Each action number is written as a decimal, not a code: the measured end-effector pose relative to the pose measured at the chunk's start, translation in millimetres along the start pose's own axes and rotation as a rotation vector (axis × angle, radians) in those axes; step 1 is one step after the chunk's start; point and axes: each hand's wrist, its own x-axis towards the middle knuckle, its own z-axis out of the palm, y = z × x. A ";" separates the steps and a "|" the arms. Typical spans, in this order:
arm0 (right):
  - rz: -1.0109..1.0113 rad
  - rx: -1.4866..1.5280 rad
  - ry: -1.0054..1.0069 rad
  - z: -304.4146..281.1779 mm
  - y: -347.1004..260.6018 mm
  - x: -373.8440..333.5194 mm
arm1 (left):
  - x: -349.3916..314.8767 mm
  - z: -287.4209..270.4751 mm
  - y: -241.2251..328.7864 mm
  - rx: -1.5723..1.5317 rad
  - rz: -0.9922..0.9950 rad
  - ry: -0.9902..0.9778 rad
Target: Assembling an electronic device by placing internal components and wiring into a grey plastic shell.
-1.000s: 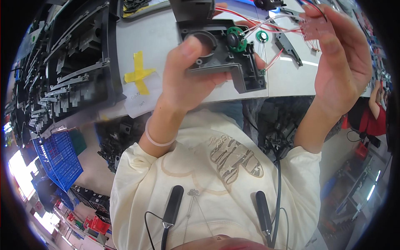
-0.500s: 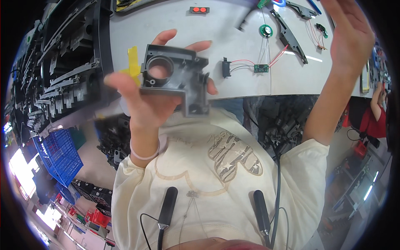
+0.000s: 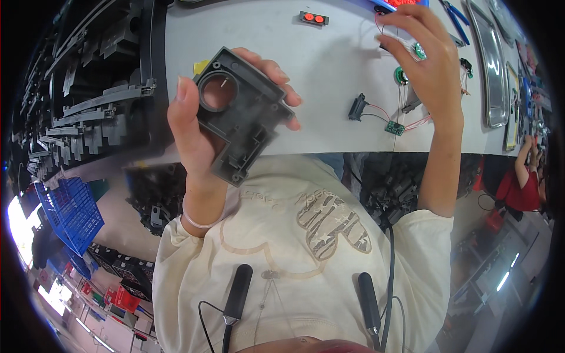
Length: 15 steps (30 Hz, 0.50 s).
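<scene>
My left hand (image 3: 197, 138) grips a dark grey plastic housing (image 3: 253, 97), tilted above the near table edge, with its hollow inside and round hole facing up. Thumb and fingers wrap its sides. At the far right, my right hand (image 3: 434, 67) pinches a small dark part on thin wires (image 3: 378, 25); its exact kind is too small to make out. Below that hand, a small green circuit board (image 3: 394, 127) lies on the table, wired to a black block-shaped part (image 3: 356, 107). A round green-rimmed part (image 3: 401, 75) sits partly behind the right hand.
A small piece with two orange-red buttons (image 3: 313, 18) lies at the back. Blue-handled pliers (image 3: 458, 25) and a metal tray (image 3: 494, 76) are at far right. On the left stands a black rack (image 3: 126, 103) of plastic parts. Yellow tape (image 3: 200, 66) shows behind the housing.
The housing has turned clockwise in my left hand. My right hand has moved left from the upper right and now pinches a small wired part. The whole view has shifted slightly.
</scene>
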 end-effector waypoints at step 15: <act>-0.123 0.248 -0.024 56.8 -21.8 24.3 | 5.1 -7.0 6.5 0.030 -0.018 -0.017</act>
